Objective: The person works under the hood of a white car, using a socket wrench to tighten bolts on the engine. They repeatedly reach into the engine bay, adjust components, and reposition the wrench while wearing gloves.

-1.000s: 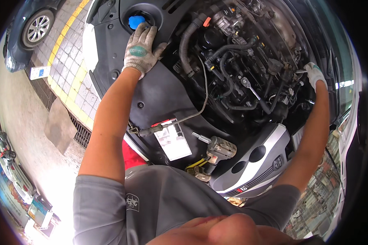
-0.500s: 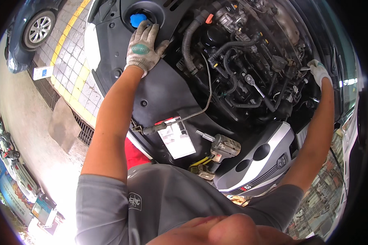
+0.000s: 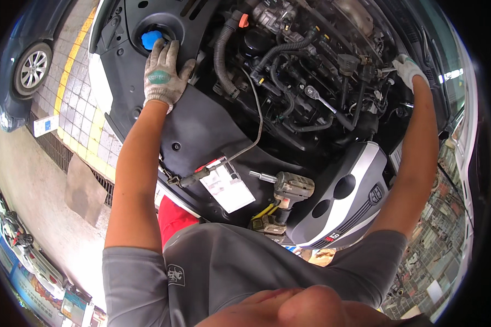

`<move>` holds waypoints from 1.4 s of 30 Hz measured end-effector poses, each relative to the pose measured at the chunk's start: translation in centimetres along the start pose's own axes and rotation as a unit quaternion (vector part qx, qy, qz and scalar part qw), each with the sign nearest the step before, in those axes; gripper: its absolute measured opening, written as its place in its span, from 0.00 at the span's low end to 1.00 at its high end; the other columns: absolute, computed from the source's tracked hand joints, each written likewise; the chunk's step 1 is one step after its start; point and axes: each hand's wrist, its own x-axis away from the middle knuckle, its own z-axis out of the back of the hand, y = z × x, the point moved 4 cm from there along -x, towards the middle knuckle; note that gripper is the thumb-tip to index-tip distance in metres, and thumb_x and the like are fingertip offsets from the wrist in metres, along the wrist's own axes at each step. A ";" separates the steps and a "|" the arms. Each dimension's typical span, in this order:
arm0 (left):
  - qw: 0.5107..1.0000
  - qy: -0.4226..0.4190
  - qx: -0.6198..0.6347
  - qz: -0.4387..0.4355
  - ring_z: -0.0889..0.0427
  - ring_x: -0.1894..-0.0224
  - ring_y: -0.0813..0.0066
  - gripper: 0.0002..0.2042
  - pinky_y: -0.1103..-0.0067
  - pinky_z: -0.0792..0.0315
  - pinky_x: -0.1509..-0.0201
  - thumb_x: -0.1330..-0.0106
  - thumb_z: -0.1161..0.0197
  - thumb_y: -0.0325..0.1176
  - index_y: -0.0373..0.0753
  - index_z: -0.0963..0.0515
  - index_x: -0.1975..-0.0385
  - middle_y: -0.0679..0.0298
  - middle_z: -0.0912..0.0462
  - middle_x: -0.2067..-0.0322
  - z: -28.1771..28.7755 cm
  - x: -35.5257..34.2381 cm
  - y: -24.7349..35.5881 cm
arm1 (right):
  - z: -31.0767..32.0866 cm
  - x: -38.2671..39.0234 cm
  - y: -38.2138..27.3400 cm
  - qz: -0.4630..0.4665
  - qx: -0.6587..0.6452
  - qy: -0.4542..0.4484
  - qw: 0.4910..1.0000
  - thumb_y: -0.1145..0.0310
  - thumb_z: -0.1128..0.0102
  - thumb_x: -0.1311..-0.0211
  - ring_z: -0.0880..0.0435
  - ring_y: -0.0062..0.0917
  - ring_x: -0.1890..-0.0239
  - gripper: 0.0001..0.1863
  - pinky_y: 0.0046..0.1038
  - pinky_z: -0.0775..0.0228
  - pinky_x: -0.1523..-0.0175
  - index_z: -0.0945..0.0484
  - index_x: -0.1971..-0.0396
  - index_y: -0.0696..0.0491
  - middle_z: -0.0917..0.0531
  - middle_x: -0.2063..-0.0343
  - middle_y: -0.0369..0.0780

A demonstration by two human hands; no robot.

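My left hand (image 3: 163, 79), in a grey-white knit glove with a green patch, lies open on the black plastic panel (image 3: 202, 117) at the front of the engine bay. Its fingertips reach the blue cap (image 3: 151, 40). Over at the far right side of the engine (image 3: 289, 71), my right hand (image 3: 410, 72) wears a similar glove. Its fingers are bent in beside a slim silver metal piece (image 3: 387, 70); what they grip is partly hidden. Between the hands, a ratchet wrench (image 3: 322, 100) rests on the engine among hoses, apart from both.
Nearer me lie a cordless impact wrench (image 3: 293, 188) with a socket, a white printed sheet (image 3: 232, 193) and a grey-black engine cover (image 3: 338, 218). A thin grey line (image 3: 261, 120) crosses the panel. A dark car (image 3: 30, 60) stands at left.
The whole engine bay has shifted leftward and slightly up in the picture as my view turned. Both hands keep their places on the car, the left by the blue cap.
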 end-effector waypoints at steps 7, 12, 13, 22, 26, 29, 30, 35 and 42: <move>1.000 0.004 0.006 -0.008 0.39 0.24 0.50 0.33 0.58 0.42 0.22 0.29 0.40 0.54 0.36 0.32 0.31 0.53 0.25 0.34 0.0 0.1 0.1 | 0.1 0.6 -1.9 -0.117 0.071 0.058 0.989 0.51 0.59 0.21 0.27 0.47 0.32 0.26 0.43 0.31 0.31 0.25 0.40 0.57 0.23 0.35 0.46; 1.000 -0.002 0.004 0.005 0.40 0.24 0.51 0.33 0.59 0.42 0.22 0.30 0.39 0.53 0.36 0.32 0.31 0.53 0.25 0.34 0.0 0.2 0.0 | 0.3 0.2 -2.0 0.040 0.036 -0.065 0.996 0.50 0.64 0.21 0.31 0.48 0.29 0.30 0.44 0.34 0.30 0.28 0.34 0.55 0.26 0.32 0.48; 1.000 -0.003 0.009 0.003 0.40 0.24 0.51 0.33 0.59 0.41 0.23 0.29 0.38 0.52 0.36 0.31 0.31 0.52 0.26 0.33 0.2 0.0 0.2 | 0.1 -0.5 -0.5 0.032 0.047 -0.031 0.998 0.50 0.65 0.21 0.31 0.48 0.29 0.30 0.44 0.34 0.29 0.28 0.34 0.55 0.26 0.32 0.48; 1.000 0.000 0.007 0.006 0.40 0.24 0.52 0.34 0.60 0.43 0.22 0.29 0.40 0.53 0.36 0.32 0.31 0.53 0.25 0.34 0.3 0.2 0.0 | -0.1 0.4 -0.8 0.061 -0.043 0.001 0.997 0.55 0.56 0.24 0.22 0.48 0.39 0.29 0.37 0.34 0.29 0.28 0.34 0.58 0.21 0.40 0.51; 1.000 -0.004 0.010 -0.004 0.40 0.24 0.52 0.34 0.59 0.42 0.22 0.29 0.40 0.54 0.36 0.31 0.31 0.53 0.25 0.34 0.1 -0.3 0.4 | -2.8 -1.8 2.8 0.091 0.261 0.090 0.957 0.62 0.50 0.26 0.18 0.42 0.44 0.18 0.34 0.29 0.36 0.24 0.41 0.49 0.18 0.44 0.46; 1.000 -0.003 -0.004 0.004 0.40 0.24 0.52 0.33 0.59 0.42 0.22 0.29 0.39 0.53 0.36 0.31 0.32 0.53 0.25 0.34 0.0 0.2 0.0 | -1.9 -2.5 1.2 0.024 -0.039 -0.041 0.998 0.64 0.48 0.26 0.19 0.39 0.42 0.20 0.35 0.28 0.38 0.27 0.37 0.44 0.21 0.39 0.43; 1.000 -0.002 -0.004 0.008 0.40 0.24 0.52 0.33 0.59 0.42 0.22 0.29 0.39 0.53 0.36 0.31 0.32 0.53 0.25 0.34 0.3 0.4 -0.2 | -0.7 -0.7 -0.9 0.004 -0.070 -0.087 0.994 0.60 0.49 0.24 0.21 0.41 0.39 0.22 0.38 0.29 0.36 0.30 0.33 0.46 0.23 0.36 0.43; 1.000 -0.001 -0.004 0.004 0.39 0.24 0.51 0.33 0.59 0.41 0.23 0.30 0.39 0.53 0.36 0.31 0.32 0.54 0.25 0.34 0.4 0.1 0.2 | -0.2 1.5 -2.1 -0.046 -0.065 0.042 0.996 0.59 0.51 0.22 0.21 0.41 0.38 0.19 0.39 0.31 0.34 0.26 0.40 0.52 0.19 0.41 0.45; 1.000 -0.004 0.005 0.007 0.41 0.23 0.52 0.33 0.59 0.42 0.22 0.30 0.39 0.53 0.36 0.32 0.31 0.54 0.26 0.33 0.2 0.1 0.1 | -0.1 1.7 -1.4 -0.064 -0.029 0.110 0.991 0.62 0.44 0.28 0.23 0.46 0.37 0.22 0.43 0.30 0.33 0.27 0.38 0.54 0.21 0.40 0.48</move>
